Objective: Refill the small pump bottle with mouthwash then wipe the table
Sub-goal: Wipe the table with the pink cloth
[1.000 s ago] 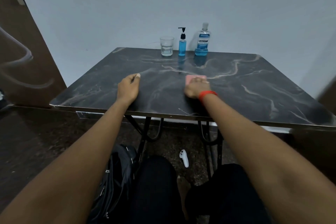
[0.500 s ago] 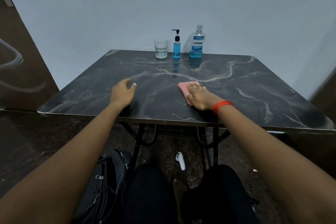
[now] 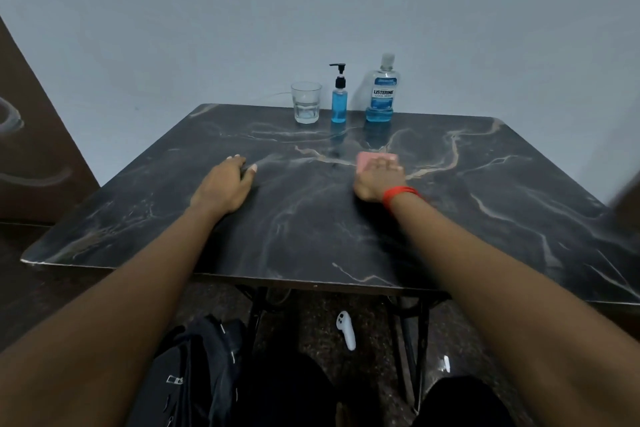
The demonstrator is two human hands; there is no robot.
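Right hand (image 3: 379, 178) has pushed the cloth (image 3: 366, 160) toward the far edge, fingers flat on it. Left hand (image 3: 223, 188) rests open on the tabletop (image 3: 311, 236); wiping is underway.

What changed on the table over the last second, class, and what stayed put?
The right hand slid the pink cloth left and nearer, then back toward the far edge, pressing it throughout. The left hand stayed resting on the table; the glass, pump bottle and mouthwash bottle did not move.

Blue pump bottle (image 3: 339, 104) upright beside mouthwash bottle (image 3: 381, 97), pink cloth (image 3: 367, 160) flat nearer
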